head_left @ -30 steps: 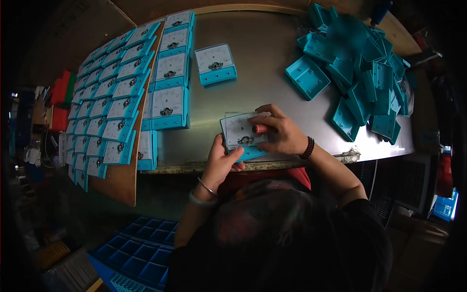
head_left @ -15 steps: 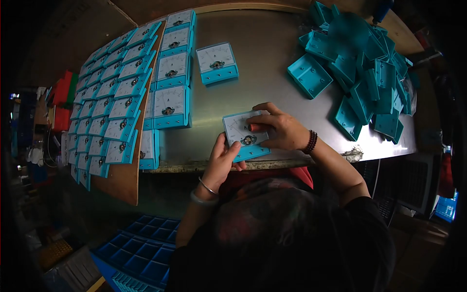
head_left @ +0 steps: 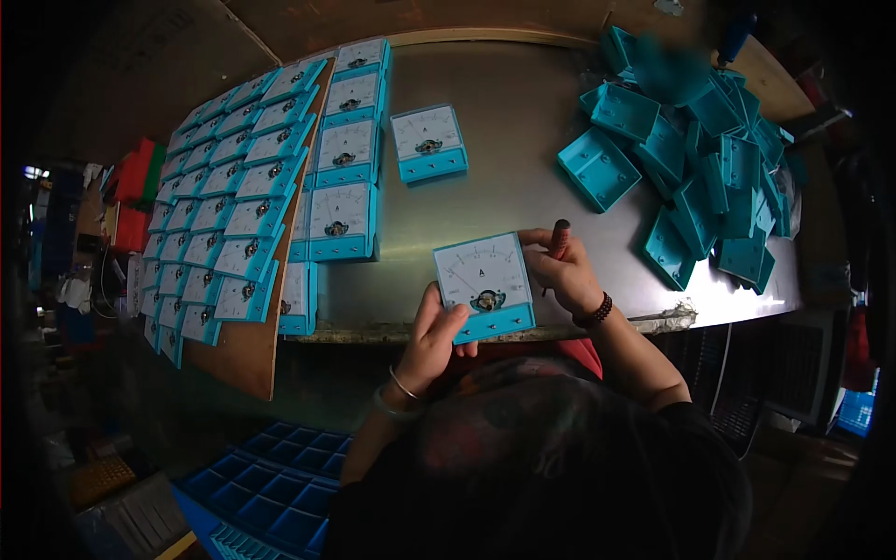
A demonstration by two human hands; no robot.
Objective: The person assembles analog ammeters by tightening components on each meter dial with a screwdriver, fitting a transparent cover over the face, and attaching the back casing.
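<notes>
An ammeter (head_left: pixel 482 271) with a white dial marked "A" and a teal lower strip is in my left hand (head_left: pixel 429 341), at the table's front edge. The left thumb presses on its lower left corner and the fingers go underneath. My right hand (head_left: pixel 571 278) is closed round a small red-handled screwdriver (head_left: pixel 560 240), its shaft pointing down below the fist. The right index finger reaches to the meter's upper right edge; whether it touches is hard to tell. Another ammeter (head_left: pixel 427 140) lies alone further back on the table.
A column of ammeters (head_left: pixel 342 215) lies left of centre. Beside it, a wooden board (head_left: pixel 266 359) carries overlapping rows of similar meters (head_left: pixel 250 224). Teal plastic cases (head_left: pixel 700 205) are heaped at the right on the metal table (head_left: pixel 504 103). Blue compartment trays (head_left: pixel 271 485) stand below, lower left.
My right hand has moved right, off the dial's face, and the screwdriver now stands more upright in it. The held ammeter is turned more fully to view. The camera view has shifted slightly.
</notes>
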